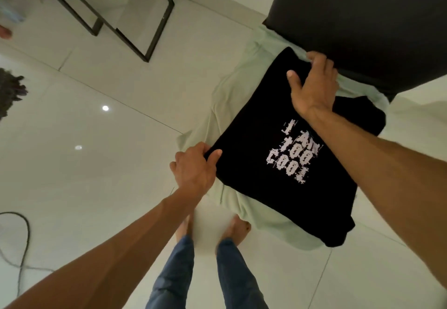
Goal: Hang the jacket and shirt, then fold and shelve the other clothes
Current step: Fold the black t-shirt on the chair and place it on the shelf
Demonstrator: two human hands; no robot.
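On the pale green cloth (232, 95) on the floor (96, 163), the black T-shirt (278, 144) is lying flat. My left hand (193, 165) is pinching one corner; my right hand (312, 83) is gripping the far edge.

The single head-worn camera looked almost straight down past the standing person's own legs, its wide lens bending the tiled floor (84, 175) and catching the bare feet (238, 228) at bottom centre. Both forearms reached in from the lower corners to the left hand (193, 170) and right hand (312, 83). These sat near the lens on the black T-shirt (254, 139), right of centre, while a black metal frame (135, 40) lay farther off at upper left.
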